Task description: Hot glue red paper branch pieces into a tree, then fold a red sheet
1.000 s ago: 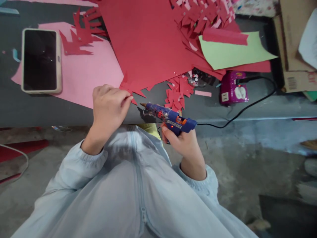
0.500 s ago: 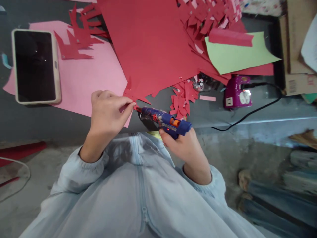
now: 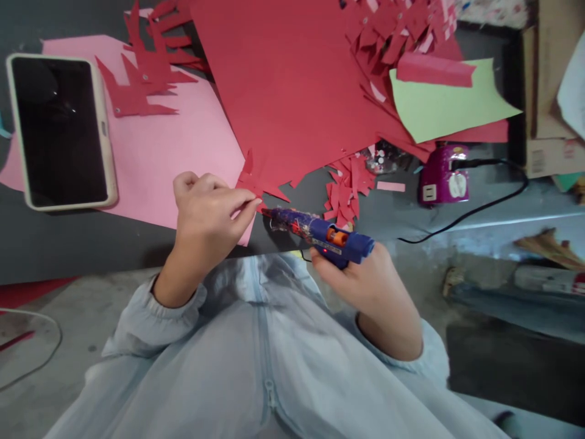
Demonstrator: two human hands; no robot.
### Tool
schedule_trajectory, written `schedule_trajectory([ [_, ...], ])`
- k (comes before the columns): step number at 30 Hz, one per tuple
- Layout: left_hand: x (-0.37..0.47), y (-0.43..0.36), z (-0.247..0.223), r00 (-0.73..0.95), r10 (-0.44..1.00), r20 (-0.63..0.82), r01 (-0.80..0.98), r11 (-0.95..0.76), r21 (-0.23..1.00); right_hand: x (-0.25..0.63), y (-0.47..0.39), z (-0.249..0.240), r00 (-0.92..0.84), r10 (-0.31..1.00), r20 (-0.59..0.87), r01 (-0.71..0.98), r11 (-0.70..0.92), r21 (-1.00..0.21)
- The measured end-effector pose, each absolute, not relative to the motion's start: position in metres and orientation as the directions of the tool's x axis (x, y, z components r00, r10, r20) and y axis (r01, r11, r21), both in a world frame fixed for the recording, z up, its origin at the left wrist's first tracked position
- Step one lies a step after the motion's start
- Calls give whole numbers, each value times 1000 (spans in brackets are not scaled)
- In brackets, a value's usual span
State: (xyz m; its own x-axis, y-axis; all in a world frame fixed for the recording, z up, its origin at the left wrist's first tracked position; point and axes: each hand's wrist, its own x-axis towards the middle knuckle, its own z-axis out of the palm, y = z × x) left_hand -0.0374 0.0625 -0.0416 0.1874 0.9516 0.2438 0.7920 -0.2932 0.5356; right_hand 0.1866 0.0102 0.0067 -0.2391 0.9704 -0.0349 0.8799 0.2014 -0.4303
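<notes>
Above the surface (image 3: 114,247), our left hand (image 3: 212,213) pinches a red paper cutout (image 3: 256,182). Our right hand (image 3: 365,277) grips a glue gun (image 3: 317,228).

A grey table (image 3: 86,244) bears pink paper (image 3: 183,134), red scraps (image 3: 345,195), a pink strip (image 3: 391,186) and a purple socket box (image 3: 436,177).

1 glue gun (image 3: 315,229), 1 ph. (image 3: 59,131), 1 adptr. (image 3: 436,183)

The left hand (image 3: 212,214) is held back-up, thumb (image 3: 247,217) and forefinger (image 3: 238,198) pinched; the right hand (image 3: 365,275) is curled in a grip; both wrists (image 3: 177,285) are angled inward.
</notes>
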Motion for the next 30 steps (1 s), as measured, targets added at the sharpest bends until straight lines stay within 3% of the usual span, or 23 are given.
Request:
schedule_trajectory([
  [11,-36,63,-36,209,958,196,799,-283,531,181,10,16,-194,977,-88,896,140,-421],
  [18,-35,62,-47,165,902,400,764,-373,526,179,12,21,-211,971,-114,910,153,-386],
  [30,-35,61,-51,180,894,410,767,-389,510,169,17,22,-196,978,-74,923,159,-350],
])
